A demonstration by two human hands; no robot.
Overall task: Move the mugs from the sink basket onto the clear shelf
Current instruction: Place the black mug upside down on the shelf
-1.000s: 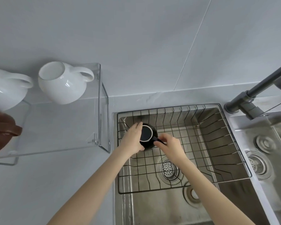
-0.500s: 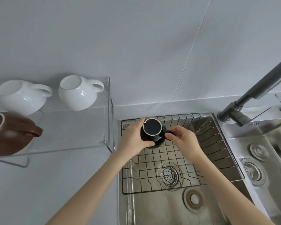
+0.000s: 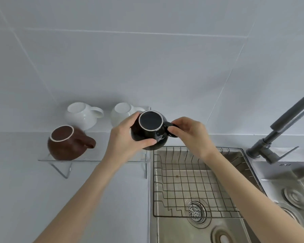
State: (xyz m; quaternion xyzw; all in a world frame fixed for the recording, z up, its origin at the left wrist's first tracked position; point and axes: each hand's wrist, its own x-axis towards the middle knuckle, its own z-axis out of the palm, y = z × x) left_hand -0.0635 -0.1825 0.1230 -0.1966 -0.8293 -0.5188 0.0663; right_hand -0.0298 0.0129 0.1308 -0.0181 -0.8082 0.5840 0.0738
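A black mug (image 3: 150, 130) is held upside down in the air, above the gap between the sink basket and the clear shelf. My left hand (image 3: 125, 137) wraps its body and my right hand (image 3: 189, 134) pinches its handle. The wire sink basket (image 3: 197, 183) below holds no mugs. On the clear shelf (image 3: 88, 159) stand a brown mug (image 3: 68, 142) at the front left and two white mugs, one (image 3: 82, 115) at the back left and one (image 3: 121, 113) partly hidden behind my left hand. All three are upside down.
A grey faucet (image 3: 279, 130) rises at the right over a steel sink (image 3: 188, 230) with a round drain. A second basin (image 3: 291, 186) lies further right. Grey tiled wall stands behind and grey counter (image 3: 25, 190) spreads at the left.
Both hands have lifted the black mug out of the basket and carried it up and left toward the shelf. The camera view has tilted up.
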